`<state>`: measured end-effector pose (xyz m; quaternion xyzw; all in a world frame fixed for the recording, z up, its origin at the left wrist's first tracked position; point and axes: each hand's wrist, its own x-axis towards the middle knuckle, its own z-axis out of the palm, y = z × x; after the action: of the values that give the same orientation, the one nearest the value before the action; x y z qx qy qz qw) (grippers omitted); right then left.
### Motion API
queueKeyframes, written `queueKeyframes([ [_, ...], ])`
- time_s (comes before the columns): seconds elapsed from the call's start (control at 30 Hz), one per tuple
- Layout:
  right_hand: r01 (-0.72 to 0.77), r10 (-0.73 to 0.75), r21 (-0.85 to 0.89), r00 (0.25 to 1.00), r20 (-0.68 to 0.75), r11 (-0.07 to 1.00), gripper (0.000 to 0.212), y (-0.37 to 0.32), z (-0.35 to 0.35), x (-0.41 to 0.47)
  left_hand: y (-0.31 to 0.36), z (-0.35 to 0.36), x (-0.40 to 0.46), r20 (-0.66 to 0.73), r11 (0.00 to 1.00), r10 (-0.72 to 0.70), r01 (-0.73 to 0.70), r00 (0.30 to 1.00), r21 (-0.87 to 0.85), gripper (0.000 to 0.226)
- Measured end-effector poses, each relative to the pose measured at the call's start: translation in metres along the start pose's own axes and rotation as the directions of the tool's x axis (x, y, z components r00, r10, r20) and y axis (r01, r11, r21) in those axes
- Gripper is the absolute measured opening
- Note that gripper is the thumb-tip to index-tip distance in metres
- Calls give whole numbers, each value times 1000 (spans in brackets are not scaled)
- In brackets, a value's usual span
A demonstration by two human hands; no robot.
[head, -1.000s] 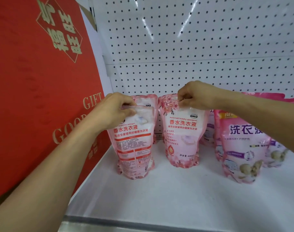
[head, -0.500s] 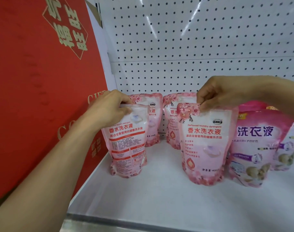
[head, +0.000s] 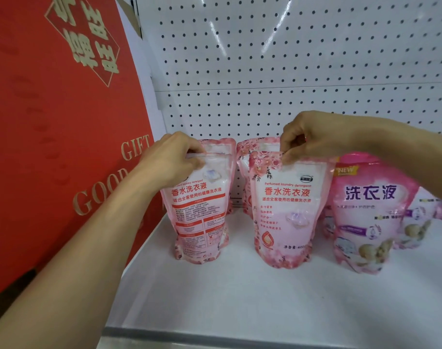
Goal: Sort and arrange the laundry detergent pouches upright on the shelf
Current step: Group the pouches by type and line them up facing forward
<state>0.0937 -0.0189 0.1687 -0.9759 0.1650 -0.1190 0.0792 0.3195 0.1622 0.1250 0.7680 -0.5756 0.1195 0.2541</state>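
Note:
My left hand (head: 173, 159) grips the top edge of a pink pouch (head: 201, 212) that shows its printed back and stands upright at the shelf's left. My right hand (head: 313, 136) pinches the top of a second pink floral pouch (head: 287, 210), front facing me, upright on the white shelf (head: 240, 298). Behind these two stand two more pink pouches (head: 250, 147), mostly hidden. To the right stands a magenta pouch (head: 365, 217) with purple characters, and another pouch (head: 421, 220) sits partly behind it.
A large red gift box (head: 56, 122) with gold lettering walls off the left side. White pegboard (head: 290, 59) forms the back of the shelf. The shelf's grey front lip (head: 240, 336) runs along the bottom.
My right hand has carried its floral pouch forward from the back row and set it level with the left pouch. My left hand has kept hold of its pouch.

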Motion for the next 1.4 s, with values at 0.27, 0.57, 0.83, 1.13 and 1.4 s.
queueKeyframes([
  [0.27, -85, 49, -298, 991, -126, 951, 9, 0, 11, 20, 4, 4, 17, 50, 998, 21, -18, 999, -58, 11],
  [0.57, -110, 53, -321, 982, -183, 941, 11, 4, 22, 28, -3, 3, 24, 73, 995, 64, -58, 995, -81, 15],
  [0.83, -103, 53, -300, 984, -168, 948, 6, 4, 26, 31, -9, -5, 10, 62, 972, 171, -158, 983, -174, 32],
  [1.13, -89, 62, -263, 992, -110, 961, 26, -4, 30, 28, -1, -35, -3, 334, 882, -145, 274, 931, -383, 22],
  [1.4, -119, 103, -156, 989, -106, 981, 33, 1, 36, 27, 21, -11, 0, 265, 964, -180, 115, 947, 241, 26],
])
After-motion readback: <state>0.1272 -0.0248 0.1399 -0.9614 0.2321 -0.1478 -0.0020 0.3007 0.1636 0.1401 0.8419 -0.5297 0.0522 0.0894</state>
